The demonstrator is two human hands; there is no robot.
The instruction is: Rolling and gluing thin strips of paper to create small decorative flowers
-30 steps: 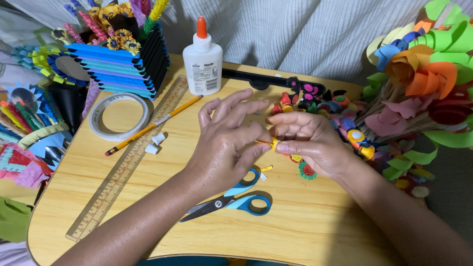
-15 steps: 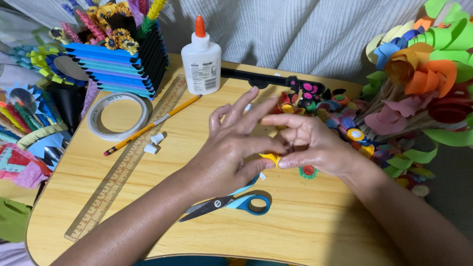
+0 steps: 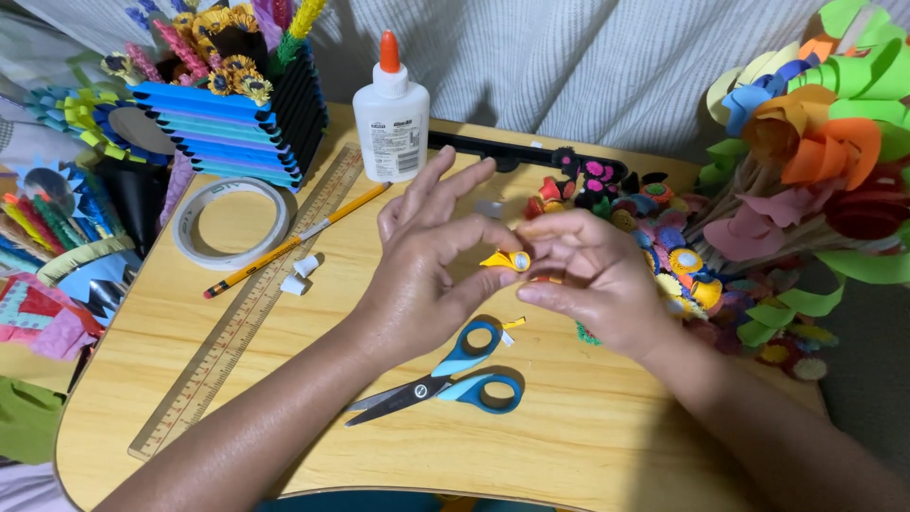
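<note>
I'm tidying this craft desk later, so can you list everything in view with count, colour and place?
Yellow paper piece: one, yellow, pinched between both hands.
Scissors: one, blue handles, on the table below the hands.
Glue bottle: one, white with orange cap, table's far edge.
Tape roll: one, whitish, left of the ruler.
Pencil: one, yellow, lying across the ruler.
Ruler: one, wooden, diagonal on the left.
Stick holder: one, blue and black, far left, filled with paper flowers.
Small paper flowers: many, mixed colours, right of the hands.
Table: one, light wood.
Left hand: one, fingertips on the paper piece.
Right hand: one, likewise.
</note>
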